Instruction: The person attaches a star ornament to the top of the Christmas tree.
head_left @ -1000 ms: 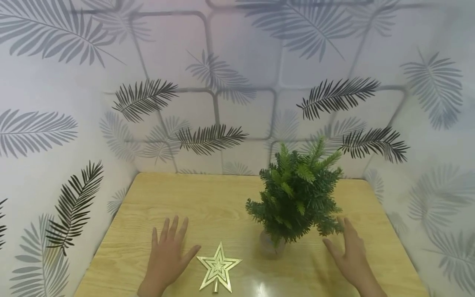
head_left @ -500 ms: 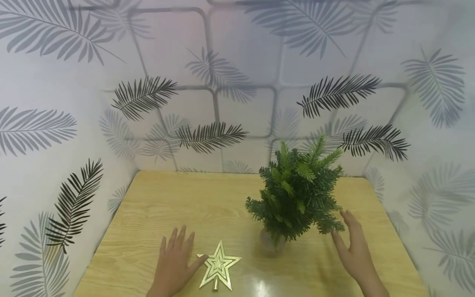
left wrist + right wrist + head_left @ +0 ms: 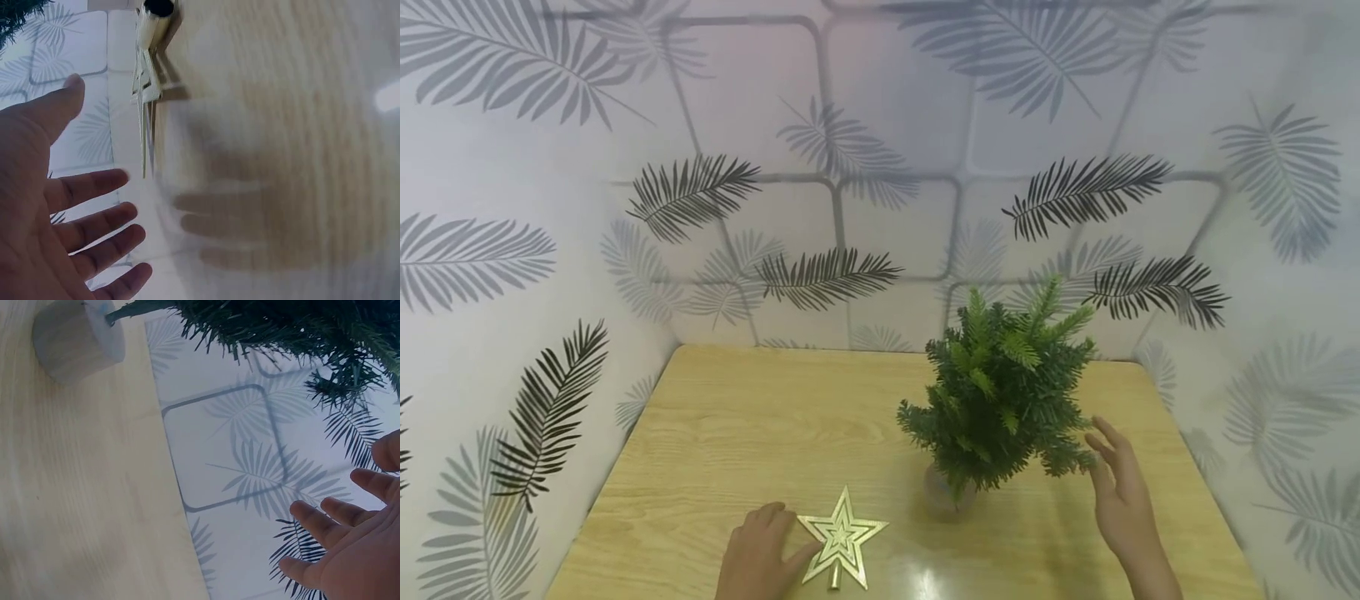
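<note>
Head view, from my remote post: nearest is the left hand (image 3: 758, 550), thumb and fingers parted, nothing in its grasp. Gold star (image 3: 841, 537) lies on the tabletop (image 3: 737, 417) just beside the thumb; left wrist view shows a gap between them and the star's hollow socket (image 3: 153, 28). Right hand (image 3: 1127, 504) stands off to the side, fingers spread and holding nothing, next to the low branches; whether a tip brushes the needles, I cannot tell. Beyond, the small green tree (image 3: 1000, 392) stands upright on its round base (image 3: 78, 340). I judge it early: hands near both things, neither star nor tree taken hold of yet. Farthest back, a leaf-patterned wall (image 3: 895, 100).
</note>
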A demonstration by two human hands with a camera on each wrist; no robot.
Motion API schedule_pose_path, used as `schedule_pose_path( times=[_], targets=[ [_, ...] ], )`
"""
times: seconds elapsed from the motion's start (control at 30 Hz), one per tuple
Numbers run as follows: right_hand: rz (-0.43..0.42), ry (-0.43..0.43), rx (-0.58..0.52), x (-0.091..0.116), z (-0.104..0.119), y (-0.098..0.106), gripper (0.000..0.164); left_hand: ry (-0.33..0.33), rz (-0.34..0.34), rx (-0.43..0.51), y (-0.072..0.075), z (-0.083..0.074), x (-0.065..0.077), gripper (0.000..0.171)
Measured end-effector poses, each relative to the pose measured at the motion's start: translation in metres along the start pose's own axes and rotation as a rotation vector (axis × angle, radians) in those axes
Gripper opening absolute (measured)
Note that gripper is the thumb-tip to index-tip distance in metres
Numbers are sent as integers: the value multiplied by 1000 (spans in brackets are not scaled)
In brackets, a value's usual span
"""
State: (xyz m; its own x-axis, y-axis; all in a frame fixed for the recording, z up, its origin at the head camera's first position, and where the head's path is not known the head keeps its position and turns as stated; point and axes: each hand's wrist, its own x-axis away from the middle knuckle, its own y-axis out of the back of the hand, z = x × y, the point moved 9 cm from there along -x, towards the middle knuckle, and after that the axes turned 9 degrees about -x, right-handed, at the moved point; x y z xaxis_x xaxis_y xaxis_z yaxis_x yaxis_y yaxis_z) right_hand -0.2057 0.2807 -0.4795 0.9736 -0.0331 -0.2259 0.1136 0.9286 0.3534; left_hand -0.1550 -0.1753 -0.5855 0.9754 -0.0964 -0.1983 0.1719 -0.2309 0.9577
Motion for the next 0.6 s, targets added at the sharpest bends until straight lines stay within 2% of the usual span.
schedule_pose_path(
  times=[0.17, 0.3, 0.43, 0.5, 0.6],
  targets=[
    [-23, 21, -10, 0, 8, 2, 50, 46, 81, 38, -11, 0, 5, 50],
    [-21, 7, -117, 0, 11, 4, 48, 49, 150, 46, -18, -3, 6, 50],
    [-17, -1, -269, 0, 12, 3, 49, 41, 162, 45, -24, -5, 8, 45],
    [-18, 7, -285, -1, 15, 3, 50, 43, 156, 46, -26, -5, 10, 42],
    [-23, 16, -233, -2, 21, 4, 50, 53, 171, 53, -32, -5, 11, 39]
  ],
)
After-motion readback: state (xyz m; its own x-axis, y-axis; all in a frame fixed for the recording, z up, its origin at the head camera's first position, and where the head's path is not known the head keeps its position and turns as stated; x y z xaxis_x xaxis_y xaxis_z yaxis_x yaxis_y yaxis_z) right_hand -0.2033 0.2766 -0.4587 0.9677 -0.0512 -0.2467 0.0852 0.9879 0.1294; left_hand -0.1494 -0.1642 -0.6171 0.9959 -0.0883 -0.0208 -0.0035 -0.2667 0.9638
